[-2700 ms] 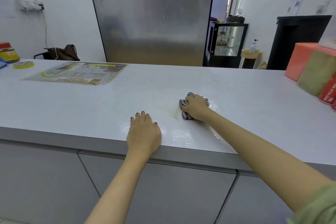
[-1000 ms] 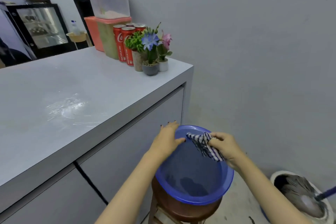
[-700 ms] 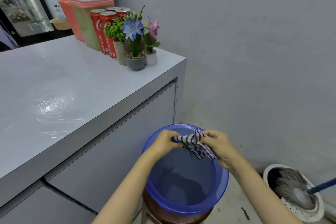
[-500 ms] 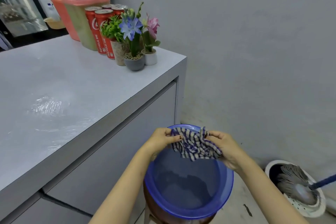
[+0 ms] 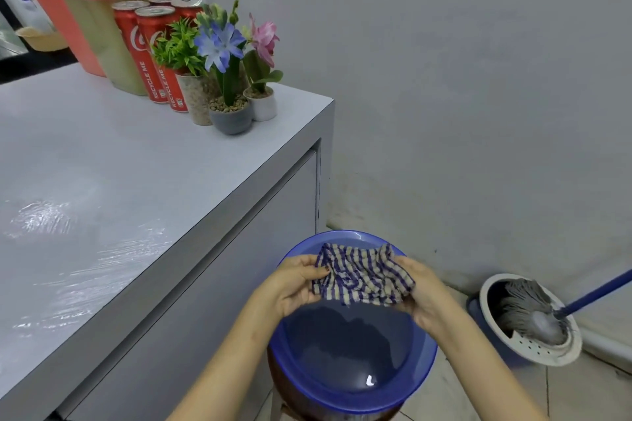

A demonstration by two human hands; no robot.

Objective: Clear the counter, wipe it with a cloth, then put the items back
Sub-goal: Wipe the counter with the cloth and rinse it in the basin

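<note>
A blue-and-beige striped cloth (image 5: 361, 277) is stretched between both my hands above a blue basin (image 5: 419, 371) with water in it. My left hand (image 5: 293, 284) grips the cloth's left edge and my right hand (image 5: 420, 292) grips its right edge. The basin sits on a brown stool below the right end of the grey counter (image 5: 113, 181). Wet streaks shine on the counter at the left. Red cans (image 5: 150, 55) and three small flower pots (image 5: 231, 114) stand at the counter's far right corner.
A pink-lidded container (image 5: 99, 20) stands behind the cans. A mop bucket (image 5: 528, 349) with a grey mop head and blue handle sits on the floor at the right, against the grey wall. Cabinet fronts run under the counter.
I have turned from wiping the counter to the basin at its right end. My left hand has taken the cloth too, and both hands have spread it out over the water.
</note>
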